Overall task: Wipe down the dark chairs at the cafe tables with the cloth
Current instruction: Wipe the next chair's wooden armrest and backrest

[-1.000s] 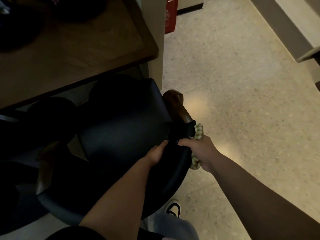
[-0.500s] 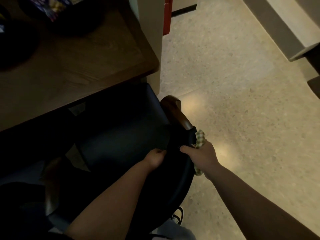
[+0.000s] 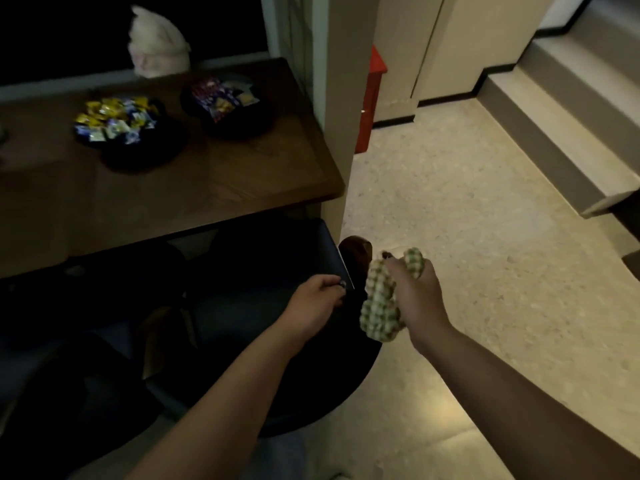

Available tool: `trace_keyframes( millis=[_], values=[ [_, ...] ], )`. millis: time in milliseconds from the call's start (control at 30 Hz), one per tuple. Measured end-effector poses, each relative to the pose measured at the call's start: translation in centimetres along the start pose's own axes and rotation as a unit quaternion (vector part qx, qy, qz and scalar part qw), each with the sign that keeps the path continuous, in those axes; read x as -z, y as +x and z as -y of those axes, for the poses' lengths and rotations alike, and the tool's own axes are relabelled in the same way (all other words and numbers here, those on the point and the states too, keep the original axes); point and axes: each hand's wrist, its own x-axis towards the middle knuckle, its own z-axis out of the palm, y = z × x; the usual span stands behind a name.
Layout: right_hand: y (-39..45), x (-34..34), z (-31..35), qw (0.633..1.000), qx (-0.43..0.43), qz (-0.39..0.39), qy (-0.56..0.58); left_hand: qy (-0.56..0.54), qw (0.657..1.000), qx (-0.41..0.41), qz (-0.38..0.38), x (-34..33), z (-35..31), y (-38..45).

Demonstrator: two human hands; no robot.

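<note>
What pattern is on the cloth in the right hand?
A green and cream check; the cloth shows in the head view, bunched in the right hand.

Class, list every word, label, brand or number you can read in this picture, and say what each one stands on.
None can be read.
Sweet wrappers in the left bowl: print too blurred.
Packets in the right bowl: print too blurred.
Red box by the pillar: no legible text.
Checked cloth: pattern only.

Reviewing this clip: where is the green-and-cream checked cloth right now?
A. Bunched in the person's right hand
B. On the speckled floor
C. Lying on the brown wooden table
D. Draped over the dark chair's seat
A: the green-and-cream checked cloth is bunched in the right hand, held beside the dark padded chair.
</note>
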Motion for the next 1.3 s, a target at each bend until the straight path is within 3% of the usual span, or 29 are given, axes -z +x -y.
trace_keyframes(
  millis=[100, 200, 400, 600, 800, 1033, 1167, 1200, 1300],
  values=[
    [-3.3, 0.5, 3.1, 0.981, -0.086, 0.088, 0.153, -0.071, 0.997, -0.038, -0.015, 0.3, -2.1, -5.8],
    [-7.2, 1.7, 5.5, 0.961, -0.060, 0.171, 0.209, -0.120, 0.990, -0.072, -0.029, 0.5, -3.5, -11.4],
    [-15.2, 3.5, 9.8, 0.940, 0.013, 0.281, 0.194, -0.174, 0.968, -0.176, -0.038, 1.1, -6.4, -20.7],
    [-21.7, 4.5, 13.4, 0.927, 0.135, 0.322, 0.137, -0.187, 0.938, -0.285, -0.063, 3.6, -9.4, -27.9],
    [-25.6, 4.3, 14.9, 0.890, 0.178, 0.392, 0.150, -0.218, 0.905, -0.351, -0.098, 8.2, -10.4, -33.7],
    [-31.2, -0.5, 14.0, 0.894, 0.227, 0.378, 0.082, -0.241, 0.887, -0.364, -0.152, 15.6, -7.6, -39.5],
    [-37.0, -6.3, 12.1, 0.917, 0.338, 0.213, 0.016, -0.233, 0.890, -0.359, -0.157, 21.5, -4.8, -43.0],
    [-38.7, -8.1, 11.5, 0.913, 0.353, 0.204, 0.023, -0.235, 0.890, -0.358, -0.157, 23.0, -4.0, -43.8],
    [-44.0, -13.6, 9.3, 0.901, 0.313, 0.286, 0.092, -0.239, 0.893, -0.348, -0.154, 27.0, -1.8, -45.9]
  ],
)
